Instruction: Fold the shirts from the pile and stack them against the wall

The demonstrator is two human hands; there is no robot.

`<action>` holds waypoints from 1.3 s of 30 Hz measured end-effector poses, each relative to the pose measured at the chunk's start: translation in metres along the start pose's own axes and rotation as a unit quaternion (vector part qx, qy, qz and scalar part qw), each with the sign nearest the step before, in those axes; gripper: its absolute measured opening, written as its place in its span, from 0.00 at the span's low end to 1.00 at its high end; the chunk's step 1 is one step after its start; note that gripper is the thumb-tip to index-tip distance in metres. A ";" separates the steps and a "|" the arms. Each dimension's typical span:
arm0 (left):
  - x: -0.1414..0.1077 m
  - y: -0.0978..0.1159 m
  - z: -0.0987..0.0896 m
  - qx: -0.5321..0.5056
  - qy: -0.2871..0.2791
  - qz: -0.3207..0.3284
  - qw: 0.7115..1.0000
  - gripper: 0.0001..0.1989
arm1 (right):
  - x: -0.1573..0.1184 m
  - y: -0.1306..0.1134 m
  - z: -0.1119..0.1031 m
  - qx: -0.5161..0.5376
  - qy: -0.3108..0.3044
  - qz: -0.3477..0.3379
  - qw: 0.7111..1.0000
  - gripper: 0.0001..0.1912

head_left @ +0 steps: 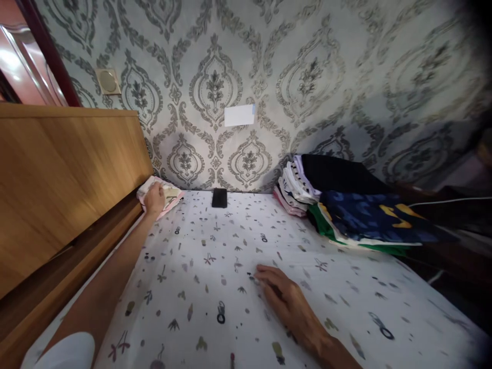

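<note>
My left hand (155,200) reaches to the far left corner of the bed, its fingers curled on a folded white and pink garment (171,193). That garment lies against the wooden headboard and close to the wall; the fingertips are partly hidden. My right hand (286,300) is over the middle of the patterned white bedsheet (207,241), with loosely bent fingers apart and nothing in them. Whether it touches the sheet I cannot tell.
At the back right are a stack of folded light clothes (294,187), a black folded garment (338,171) and a navy patterned garment (365,215). A small black flat object (219,198) lies near the wall. The wooden headboard (73,169) borders the left side.
</note>
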State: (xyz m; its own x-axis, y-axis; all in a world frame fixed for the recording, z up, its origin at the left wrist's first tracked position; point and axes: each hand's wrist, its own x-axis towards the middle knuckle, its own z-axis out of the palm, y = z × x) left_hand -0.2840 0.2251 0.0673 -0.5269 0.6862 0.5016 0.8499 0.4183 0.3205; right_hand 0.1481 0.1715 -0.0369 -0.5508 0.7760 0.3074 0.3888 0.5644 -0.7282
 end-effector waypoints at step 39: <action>-0.172 0.024 -0.085 -0.264 -0.225 0.060 0.936 0.08 | 0.014 -0.092 -0.038 0.143 0.035 -0.068 0.987 0.16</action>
State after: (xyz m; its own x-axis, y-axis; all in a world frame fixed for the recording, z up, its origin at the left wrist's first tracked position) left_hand -0.1742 0.0664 0.0566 -0.2682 0.9406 0.2079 0.7166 0.0506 0.6957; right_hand 0.1325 0.1413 0.0573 -0.5281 0.7213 0.4481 0.0854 0.5701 -0.8172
